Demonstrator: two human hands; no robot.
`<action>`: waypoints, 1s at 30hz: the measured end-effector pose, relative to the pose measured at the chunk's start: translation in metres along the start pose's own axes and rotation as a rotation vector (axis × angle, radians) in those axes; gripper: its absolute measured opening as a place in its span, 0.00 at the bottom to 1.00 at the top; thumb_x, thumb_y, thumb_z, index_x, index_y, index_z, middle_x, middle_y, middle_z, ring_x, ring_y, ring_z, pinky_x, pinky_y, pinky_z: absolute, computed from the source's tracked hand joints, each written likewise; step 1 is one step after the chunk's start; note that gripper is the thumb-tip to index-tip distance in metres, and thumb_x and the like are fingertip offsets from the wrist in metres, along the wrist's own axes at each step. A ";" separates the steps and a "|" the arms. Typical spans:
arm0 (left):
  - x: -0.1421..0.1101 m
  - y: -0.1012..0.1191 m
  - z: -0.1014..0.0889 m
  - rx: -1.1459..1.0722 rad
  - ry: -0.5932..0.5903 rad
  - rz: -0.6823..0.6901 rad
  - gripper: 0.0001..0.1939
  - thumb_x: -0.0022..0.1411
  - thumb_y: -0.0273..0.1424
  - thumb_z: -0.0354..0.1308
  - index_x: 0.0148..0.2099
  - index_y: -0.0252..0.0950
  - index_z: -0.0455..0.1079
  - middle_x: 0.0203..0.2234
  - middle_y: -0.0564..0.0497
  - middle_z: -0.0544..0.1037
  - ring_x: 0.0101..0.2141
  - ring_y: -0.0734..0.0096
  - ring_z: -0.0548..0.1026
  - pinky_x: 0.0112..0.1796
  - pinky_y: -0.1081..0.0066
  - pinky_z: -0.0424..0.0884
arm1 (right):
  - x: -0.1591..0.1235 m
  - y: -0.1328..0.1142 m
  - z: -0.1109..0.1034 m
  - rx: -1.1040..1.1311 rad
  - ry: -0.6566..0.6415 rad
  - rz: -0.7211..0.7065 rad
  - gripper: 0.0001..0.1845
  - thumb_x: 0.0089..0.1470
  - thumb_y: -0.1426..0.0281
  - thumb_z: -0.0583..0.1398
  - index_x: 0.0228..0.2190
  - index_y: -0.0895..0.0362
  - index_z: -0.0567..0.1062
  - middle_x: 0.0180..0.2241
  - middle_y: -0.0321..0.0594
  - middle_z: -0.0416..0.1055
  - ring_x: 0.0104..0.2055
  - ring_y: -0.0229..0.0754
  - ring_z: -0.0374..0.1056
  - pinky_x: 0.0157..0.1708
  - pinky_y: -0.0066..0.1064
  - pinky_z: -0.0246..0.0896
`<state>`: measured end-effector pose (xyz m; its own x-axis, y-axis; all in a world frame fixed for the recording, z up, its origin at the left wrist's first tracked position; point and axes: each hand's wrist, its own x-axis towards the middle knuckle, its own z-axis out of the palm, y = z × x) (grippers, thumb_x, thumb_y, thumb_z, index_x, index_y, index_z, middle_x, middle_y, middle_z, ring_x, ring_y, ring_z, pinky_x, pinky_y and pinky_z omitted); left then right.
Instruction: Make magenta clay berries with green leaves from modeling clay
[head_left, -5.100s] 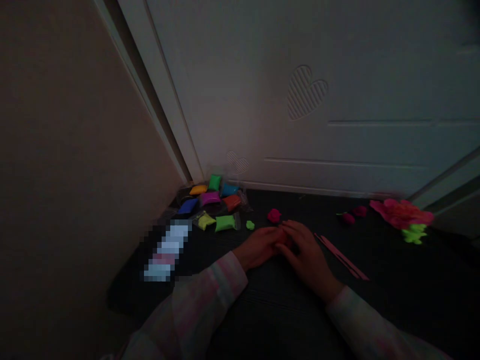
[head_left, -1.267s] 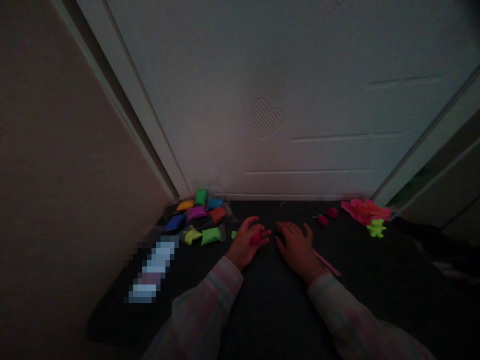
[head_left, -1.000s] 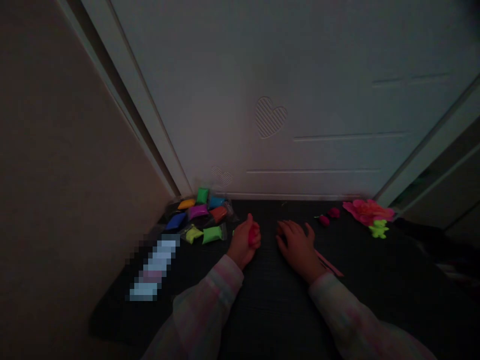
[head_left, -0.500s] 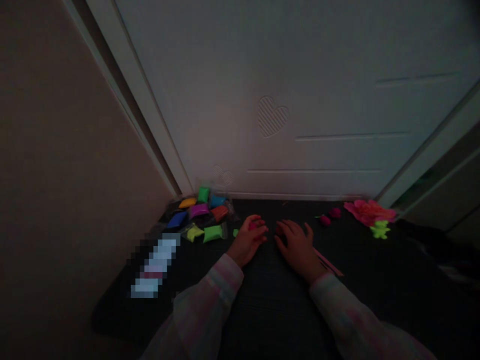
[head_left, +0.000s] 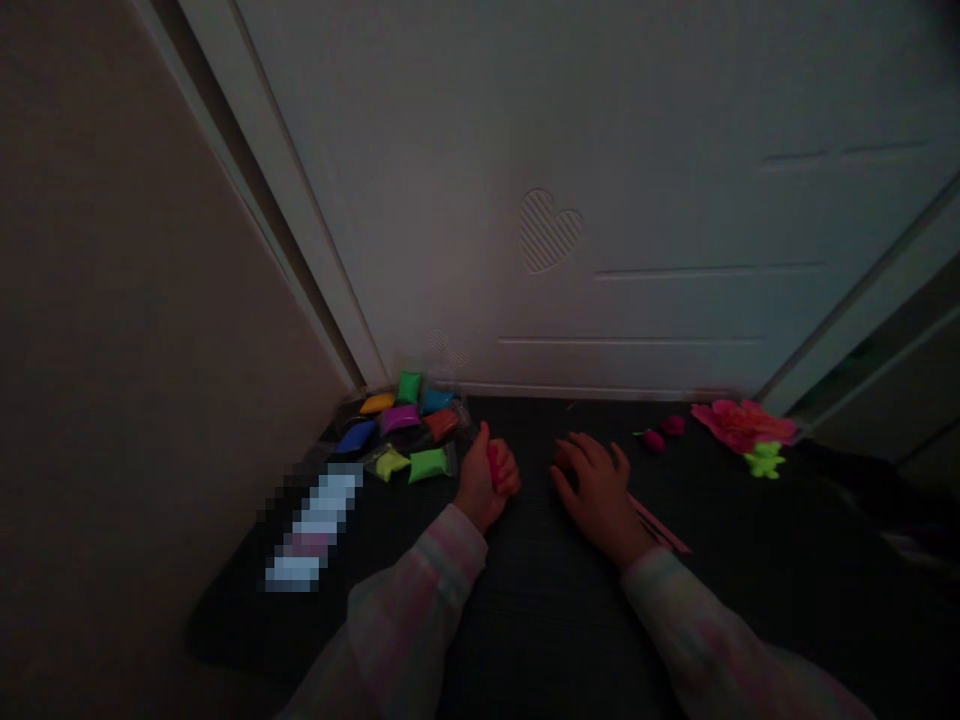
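Note:
My left hand (head_left: 486, 482) is closed around a pink-red lump of clay (head_left: 493, 466), part of which shows between the thumb side and the curled fingers. To its right, my right hand (head_left: 596, 492) rests low over the dark table with its fingers bent and spread apart. No held object can be made out in it, though the space under its fingers is hidden. Thin pink strips (head_left: 661, 525) lie beside the right wrist, partly covered by it. Left of my left hand sit bagged pieces of clay, the nearest a light green packet (head_left: 427, 464).
Several coloured packets, among them a purple one (head_left: 400, 418) and a blue one (head_left: 356, 437), crowd the back left. A blurred pale strip (head_left: 315, 528) lies in front. Dark pink pieces (head_left: 654, 441), a pink flower shape (head_left: 739, 422) and a yellow-green figure (head_left: 765, 460) are at the back right.
The fingers of my left hand have curled tighter around the pink-red lump, and that hand has turned thumb-up. My right hand stays in nearly the same place.

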<state>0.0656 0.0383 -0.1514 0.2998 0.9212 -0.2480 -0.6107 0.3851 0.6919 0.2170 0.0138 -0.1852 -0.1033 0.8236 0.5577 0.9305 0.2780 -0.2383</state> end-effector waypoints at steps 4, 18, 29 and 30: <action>0.001 -0.002 0.000 0.004 0.010 -0.037 0.20 0.60 0.40 0.42 0.20 0.35 0.55 0.06 0.61 0.50 0.06 0.84 0.47 0.11 0.80 0.44 | 0.001 -0.001 -0.001 0.007 0.028 0.000 0.16 0.52 0.66 0.52 0.43 0.58 0.67 0.47 0.49 0.66 0.51 0.49 0.59 0.52 0.48 0.41; 0.000 -0.008 0.002 0.045 0.036 0.000 0.11 0.51 0.30 0.58 0.38 0.34 0.65 0.17 0.57 0.68 0.10 0.87 0.59 0.10 0.84 0.46 | 0.000 -0.005 -0.004 0.064 0.120 -0.030 0.15 0.54 0.66 0.50 0.42 0.59 0.67 0.47 0.50 0.65 0.52 0.48 0.57 0.51 0.47 0.44; -0.004 -0.005 0.007 -0.071 0.010 0.051 0.12 0.53 0.36 0.55 0.24 0.34 0.60 0.12 0.60 0.58 0.12 0.84 0.58 0.13 0.82 0.53 | -0.002 -0.012 -0.011 0.131 0.107 -0.097 0.14 0.54 0.67 0.50 0.42 0.58 0.66 0.47 0.49 0.65 0.53 0.47 0.57 0.52 0.46 0.45; -0.004 -0.006 0.008 -0.074 0.015 0.079 0.07 0.50 0.30 0.57 0.29 0.35 0.62 0.16 0.59 0.63 0.16 0.84 0.63 0.17 0.82 0.59 | -0.002 -0.012 -0.010 0.131 0.105 -0.098 0.14 0.54 0.67 0.50 0.42 0.58 0.66 0.47 0.49 0.65 0.53 0.47 0.57 0.52 0.46 0.45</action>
<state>0.0737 0.0318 -0.1489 0.2383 0.9492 -0.2054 -0.6846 0.3142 0.6577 0.2098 0.0042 -0.1750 -0.1475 0.7353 0.6615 0.8636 0.4218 -0.2763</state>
